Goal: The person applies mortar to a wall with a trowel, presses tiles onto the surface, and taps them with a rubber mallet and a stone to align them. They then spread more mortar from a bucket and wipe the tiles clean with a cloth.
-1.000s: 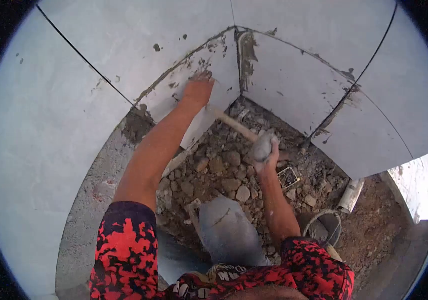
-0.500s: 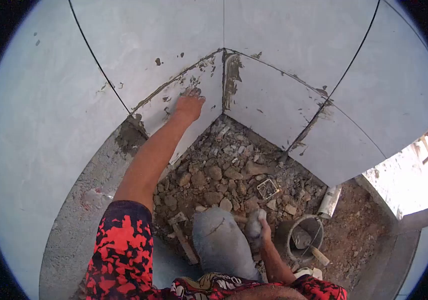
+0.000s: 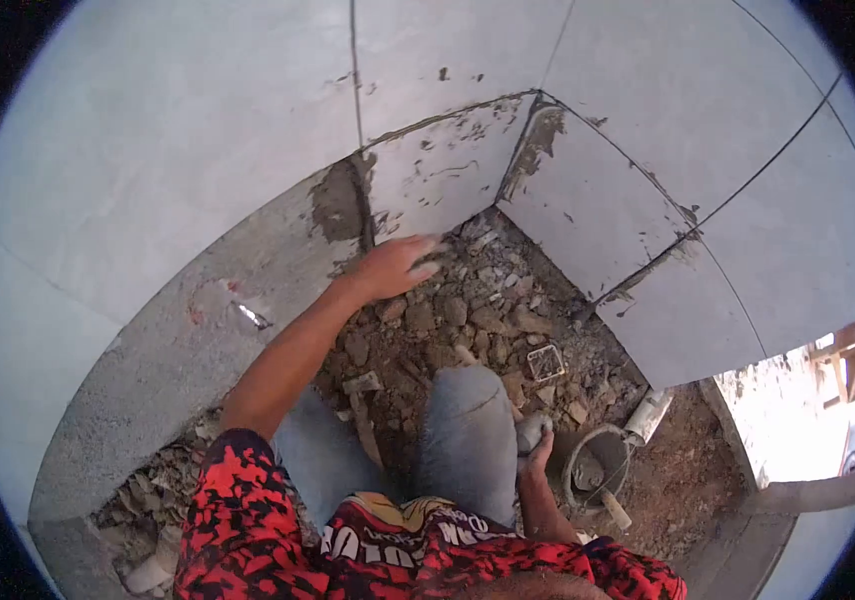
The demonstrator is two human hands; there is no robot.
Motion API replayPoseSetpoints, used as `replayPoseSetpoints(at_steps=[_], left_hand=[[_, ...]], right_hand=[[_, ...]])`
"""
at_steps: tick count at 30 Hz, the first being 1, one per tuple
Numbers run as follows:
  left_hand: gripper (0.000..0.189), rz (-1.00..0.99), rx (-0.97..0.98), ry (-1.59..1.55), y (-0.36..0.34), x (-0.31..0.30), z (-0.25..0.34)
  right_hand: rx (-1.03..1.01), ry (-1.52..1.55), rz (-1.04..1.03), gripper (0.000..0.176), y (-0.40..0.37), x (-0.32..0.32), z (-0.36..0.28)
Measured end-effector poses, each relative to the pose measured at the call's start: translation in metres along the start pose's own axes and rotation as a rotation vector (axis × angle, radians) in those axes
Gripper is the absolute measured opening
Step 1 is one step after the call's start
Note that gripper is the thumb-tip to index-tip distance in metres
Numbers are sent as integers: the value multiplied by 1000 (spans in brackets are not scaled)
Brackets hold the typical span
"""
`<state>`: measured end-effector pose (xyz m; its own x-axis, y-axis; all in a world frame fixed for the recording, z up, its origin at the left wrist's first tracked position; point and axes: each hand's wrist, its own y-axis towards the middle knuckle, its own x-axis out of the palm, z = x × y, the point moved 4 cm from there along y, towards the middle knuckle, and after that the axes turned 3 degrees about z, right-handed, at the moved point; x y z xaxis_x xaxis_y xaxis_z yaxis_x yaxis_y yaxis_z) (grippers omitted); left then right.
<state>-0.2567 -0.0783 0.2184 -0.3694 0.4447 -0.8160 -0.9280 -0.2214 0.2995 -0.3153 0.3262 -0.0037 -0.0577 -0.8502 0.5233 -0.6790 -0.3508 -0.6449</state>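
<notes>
My left hand (image 3: 403,268) is at the lower edge of the mortar-smeared wall tile (image 3: 438,172), over the rubble. Its thumb is spread from the fingers and nothing shows in it. Beside my right knee, my right hand (image 3: 540,458) is wrapped round a grey rounded object (image 3: 530,432), which I cannot identify. A bucket (image 3: 588,462) stands just right of that hand, with grey material inside and a light-coloured handle (image 3: 616,510) at its rim.
Broken stones (image 3: 483,315) cover the ground in the corner. A small square frame (image 3: 546,364) lies on them. Near my knees is a hammer-like tool (image 3: 363,400). A pipe piece (image 3: 650,412) lies beyond the bucket. Bare concrete (image 3: 218,290) borders the left wall.
My left hand has come off the tile face and moved down to its lower edge, with its fingers spread. The view has turned left. My right hand still holds the grey object.
</notes>
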Motion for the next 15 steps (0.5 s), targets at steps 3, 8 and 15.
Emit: replayPoseSetpoints(at_steps=[3,8,15], left_hand=[[38,47,-223,-194,-72,-32,-15],[33,310,-518,-173,-178,-92,-31],[37,573,-644,278,-241,-212,1]], right_hand=[[-31,-124,171,58,12,-22,7],[-169,-242,88,55,63,-84,24],[-233,-1241,420,54,50,-56,0]])
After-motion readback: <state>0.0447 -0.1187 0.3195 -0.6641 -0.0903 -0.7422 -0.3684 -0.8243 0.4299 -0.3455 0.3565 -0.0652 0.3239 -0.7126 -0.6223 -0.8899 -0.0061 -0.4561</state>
